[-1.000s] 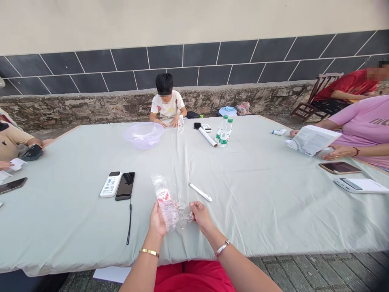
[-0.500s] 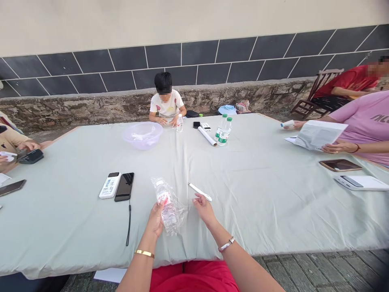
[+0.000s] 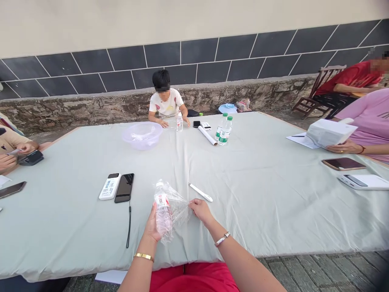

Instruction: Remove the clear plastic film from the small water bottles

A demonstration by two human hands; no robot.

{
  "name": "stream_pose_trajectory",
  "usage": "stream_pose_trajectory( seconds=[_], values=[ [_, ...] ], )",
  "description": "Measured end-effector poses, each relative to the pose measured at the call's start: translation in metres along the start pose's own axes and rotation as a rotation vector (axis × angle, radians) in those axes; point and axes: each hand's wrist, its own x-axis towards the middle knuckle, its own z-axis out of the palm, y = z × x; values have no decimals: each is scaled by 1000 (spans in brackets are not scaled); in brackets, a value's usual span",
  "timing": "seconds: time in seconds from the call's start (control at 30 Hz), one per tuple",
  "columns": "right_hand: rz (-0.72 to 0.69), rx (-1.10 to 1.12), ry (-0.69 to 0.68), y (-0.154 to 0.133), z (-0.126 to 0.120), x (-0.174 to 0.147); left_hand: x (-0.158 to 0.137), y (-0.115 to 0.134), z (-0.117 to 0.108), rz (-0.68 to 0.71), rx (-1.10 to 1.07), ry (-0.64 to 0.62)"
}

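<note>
My left hand point(image 3: 153, 225) is wrapped round a clear plastic bottle point(image 3: 163, 207) with a white cap and a red-and-white label, tilted slightly above the cloth. Thin clear plastic film point(image 3: 178, 200) lies against the bottle and stretches off to its right. The film's right edge is pinched between the thumb and fingers of my right hand point(image 3: 200, 210). Just beyond that hand a white pen-like cutter point(image 3: 200, 192) lies on the table. Left of the bottle a black phone point(image 3: 124, 187) with a wrist strap rests beside a white power bank point(image 3: 110, 186).
A pale cloth covers the table point(image 3: 255, 194). Farther back stand a purple translucent basin point(image 3: 142, 138), a small bottle point(image 3: 179, 123), a white roll point(image 3: 207, 136) and two green-capped bottles point(image 3: 224, 132). People sit across and at both sides; a phone point(image 3: 343, 164) and power bank point(image 3: 363, 181) lie right.
My right hand has closed on the film's edge and pulled it taut to the right. The bottle in my left hand has become more upright.
</note>
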Motion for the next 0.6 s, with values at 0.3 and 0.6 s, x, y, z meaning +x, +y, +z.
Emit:
stream_pose_trajectory(
  seconds=[0.3, 0.6],
  values=[
    [-261, -137, 186, -23, 1, -8, 4, -2, 5, 228, 269, 22],
    [-137, -441, 70, -25, 7, 10, 5, 6, 12, 18, 211, 38]
  ],
)
